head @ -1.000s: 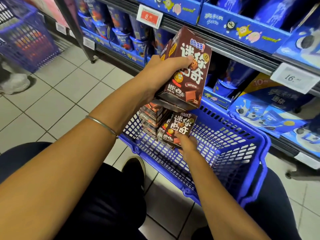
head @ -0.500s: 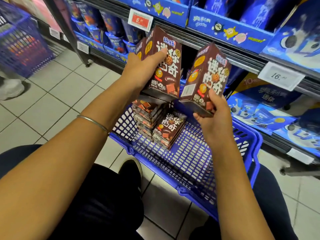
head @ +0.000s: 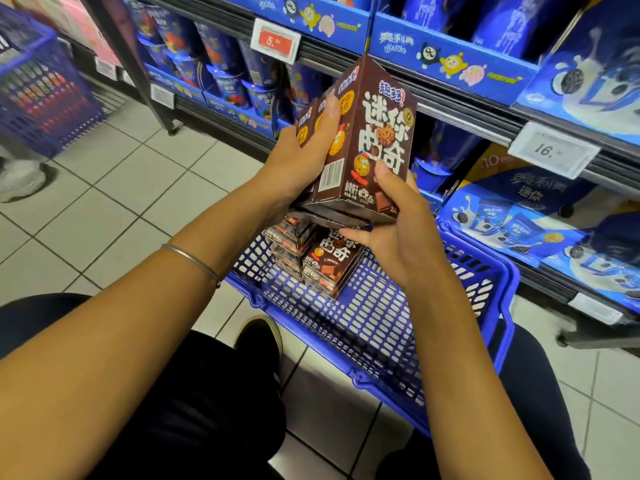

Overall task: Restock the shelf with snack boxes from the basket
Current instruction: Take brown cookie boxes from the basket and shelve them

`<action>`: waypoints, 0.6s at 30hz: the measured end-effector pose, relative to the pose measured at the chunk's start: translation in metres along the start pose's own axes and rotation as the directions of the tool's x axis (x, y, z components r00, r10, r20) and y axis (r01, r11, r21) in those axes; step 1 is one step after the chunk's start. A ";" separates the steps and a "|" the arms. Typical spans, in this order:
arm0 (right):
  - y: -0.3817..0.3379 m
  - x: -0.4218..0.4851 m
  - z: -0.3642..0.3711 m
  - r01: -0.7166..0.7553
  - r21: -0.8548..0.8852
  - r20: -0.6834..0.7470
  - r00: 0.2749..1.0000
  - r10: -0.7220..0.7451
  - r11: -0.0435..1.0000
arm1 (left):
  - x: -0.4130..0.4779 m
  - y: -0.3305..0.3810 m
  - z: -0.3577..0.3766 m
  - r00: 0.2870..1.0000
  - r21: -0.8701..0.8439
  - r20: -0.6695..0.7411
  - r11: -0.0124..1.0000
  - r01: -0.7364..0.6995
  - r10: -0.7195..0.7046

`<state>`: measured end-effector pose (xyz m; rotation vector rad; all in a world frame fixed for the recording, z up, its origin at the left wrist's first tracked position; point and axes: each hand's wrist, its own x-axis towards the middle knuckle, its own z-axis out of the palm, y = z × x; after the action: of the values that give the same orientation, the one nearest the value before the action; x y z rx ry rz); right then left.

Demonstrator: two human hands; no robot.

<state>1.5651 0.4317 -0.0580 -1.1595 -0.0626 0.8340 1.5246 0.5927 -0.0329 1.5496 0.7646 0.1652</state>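
**Cookie boxes bunched in both hands above the basket**

Both hands hold a bunch of brown cookie boxes [head: 379, 143] upright, directly above the far-left corner of the blue basket [head: 485, 271]. The left hand [head: 298, 161] grips the bunch's left side, with its fingers stretched up along the narrow panels. The right hand [head: 405, 233] cups the lower right corner, thumb pressed on the front face and fingers curled under the base. At least three boxes show in the bunch, but the exact count cannot be told.

More spare boxes [head: 323, 261] of the same kind lie stacked flat inside the basket, against its far-left wall. The shelf [head: 460, 116] runs just beyond the basket's far side and carries blue biscuit packs [head: 512, 220].

These look like thin card cartons, so they are likely light. The edges should be stiff, but the broad faces may dent under a hard squeeze. The print looks glossy, so boxes in a loose bunch may slide against each other. The safest hold is probably pressure on the two outer faces with fingers under the base.
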 end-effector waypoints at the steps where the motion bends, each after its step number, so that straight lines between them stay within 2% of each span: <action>1: -0.001 -0.001 0.000 0.004 -0.015 0.000 1.000 -0.004 1.000 | -0.002 0.001 -0.001 0.999 -0.007 0.039 1.000 0.013 -0.013; 6: -0.011 -0.002 0.004 -0.001 -0.098 -0.007 1.000 0.001 0.995 | -0.021 0.023 -0.001 0.972 -0.006 0.219 0.996 0.086 -0.083; 7: -0.011 -0.002 0.005 0.000 -0.112 -0.003 1.000 -0.001 0.994 | -0.027 0.020 -0.006 0.947 -0.033 0.320 0.999 -0.016 0.025; 9: -0.011 -0.002 0.007 -0.004 -0.134 -0.001 1.000 0.004 0.991 | -0.032 0.021 -0.010 0.945 -0.226 0.325 0.972 0.062 0.016; 11: -0.010 -0.003 0.010 -0.006 -0.139 -0.002 1.000 0.006 0.990 | -0.027 0.027 -0.011 0.941 -0.225 0.338 0.973 0.054 0.026; 12: -0.010 -0.003 0.013 -0.007 -0.137 -0.004 1.000 0.006 0.991 | -0.025 0.031 -0.013 0.948 -0.181 0.313 0.983 0.000 0.058; 14: -0.012 -0.003 0.015 -0.005 -0.157 -0.006 1.000 0.004 0.988 | -0.037 0.036 -0.012 0.970 -0.098 0.214 0.986 0.135 -0.111; 18: -0.013 -0.003 0.011 0.018 -0.221 0.019 1.000 -0.014 0.975 | -0.033 0.026 -0.014 0.982 -0.150 0.165 0.982 0.118 -0.092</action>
<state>1.5656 0.4366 -0.0416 -1.3589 -0.1828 0.8378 1.5012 0.5878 0.0051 1.3503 0.6898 0.0240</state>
